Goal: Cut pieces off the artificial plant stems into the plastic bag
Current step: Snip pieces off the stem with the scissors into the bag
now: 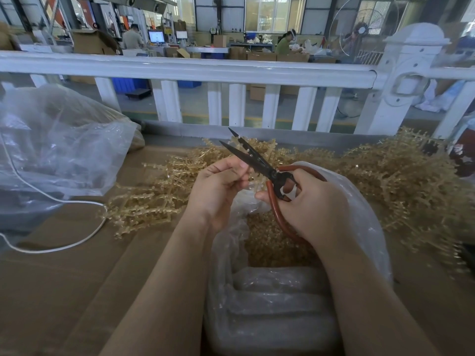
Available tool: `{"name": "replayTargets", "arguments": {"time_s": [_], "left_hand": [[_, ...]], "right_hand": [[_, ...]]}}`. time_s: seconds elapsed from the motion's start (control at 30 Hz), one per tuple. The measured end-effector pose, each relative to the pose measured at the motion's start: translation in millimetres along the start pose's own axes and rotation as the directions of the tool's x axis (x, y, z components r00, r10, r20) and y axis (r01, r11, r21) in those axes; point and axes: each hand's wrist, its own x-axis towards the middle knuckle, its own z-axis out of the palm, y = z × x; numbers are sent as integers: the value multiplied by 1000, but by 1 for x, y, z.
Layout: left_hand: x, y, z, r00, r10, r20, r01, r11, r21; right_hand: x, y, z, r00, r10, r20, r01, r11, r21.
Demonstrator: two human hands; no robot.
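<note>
I see right hand (312,204) gripping red rubber-loop handles of black-bladed scissors (253,160), blades parted. Left hand (221,187) pinches thin golden plastic stem (253,182) above clear crinkled plastic bag (365,227) holding cut pieces. Bristly golden stem heap (401,176) behind.

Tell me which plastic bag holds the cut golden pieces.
The open plastic bag directly under both hands, with gold bits inside; the bigger bag at far left shows none.

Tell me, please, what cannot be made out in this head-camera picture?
- Stem piece in the left hand: hidden by its fingers.
- Lower scissors handle: covered by the right hand.
- Big bag contents: blurred behind cloudy plastic.
- Stems at right: cut off by the edge.
</note>
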Motion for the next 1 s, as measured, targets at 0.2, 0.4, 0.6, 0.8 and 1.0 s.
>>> {"name": "replayTargets", "arguments": {"time_s": [0.2, 0.4, 0.6, 0.8, 1.0], "left_hand": [[0, 2, 1, 999, 36, 35, -38, 998, 45], [0, 2, 2, 998, 33, 50, -34, 999, 28], [0, 1, 0, 997, 44, 66, -45, 999, 16], [1, 0, -1, 997, 36, 69, -36, 999, -1], [0, 0, 0, 997, 38, 71, -40, 999, 19]], "right_hand": [[0, 0, -1, 1000, 9, 7, -10, 999, 42], [1, -2, -3, 999, 19, 28, -21, 997, 70], [1, -1, -1, 1000, -4, 6, 4, 997, 72], [1, -2, 0, 1000, 6, 15, -8, 992, 129], [1, -2, 1, 999, 26, 20, -27, 996, 89]]}}
